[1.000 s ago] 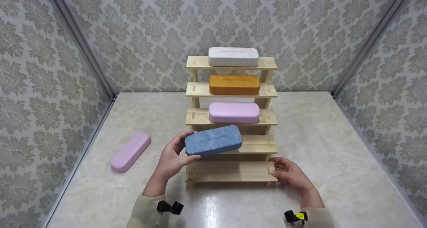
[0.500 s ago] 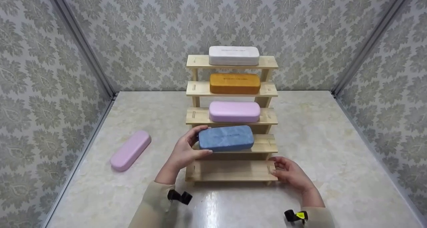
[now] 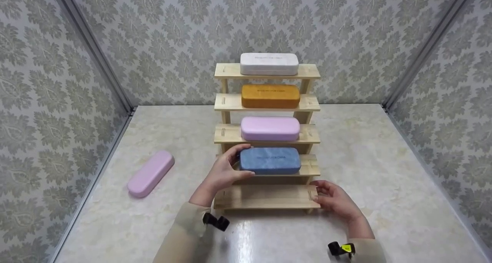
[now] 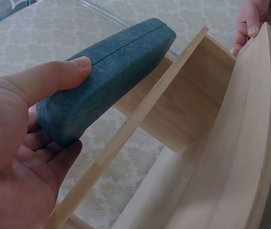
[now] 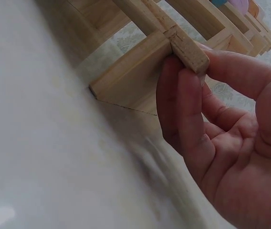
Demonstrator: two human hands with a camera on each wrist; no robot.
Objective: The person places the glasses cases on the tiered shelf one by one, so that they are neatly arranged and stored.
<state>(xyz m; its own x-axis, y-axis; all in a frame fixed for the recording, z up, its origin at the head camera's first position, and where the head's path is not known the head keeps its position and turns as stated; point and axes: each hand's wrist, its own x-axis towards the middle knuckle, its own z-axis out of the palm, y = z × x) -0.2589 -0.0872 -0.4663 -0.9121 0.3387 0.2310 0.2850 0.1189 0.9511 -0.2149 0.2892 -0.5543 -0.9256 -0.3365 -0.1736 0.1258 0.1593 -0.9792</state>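
Observation:
A blue glasses case (image 3: 270, 161) is gripped at its left end by my left hand (image 3: 226, 171), thumb in front and fingers behind. In the head view it lies level over the second step from the bottom of a wooden tiered shelf (image 3: 265, 197). The left wrist view has the case (image 4: 111, 71) beside that board's edge; whether it touches the board I cannot tell. My right hand (image 3: 335, 200) pinches the right end of the lowest step; in the right wrist view the thumb and fingers (image 5: 189, 105) close round the board's end.
On the steps above sit a pink case (image 3: 270, 129), an orange case (image 3: 270, 96) and a white case (image 3: 269, 64), one per step. Another pink case (image 3: 150, 173) lies slanted on the marbled table (image 3: 365, 151) at the left. Patterned panels (image 3: 184, 32) enclose the table.
My left hand has carried the blue case to the right, over the second-lowest step. The case has turned from tilted to level. My right hand stays on the lowest step.

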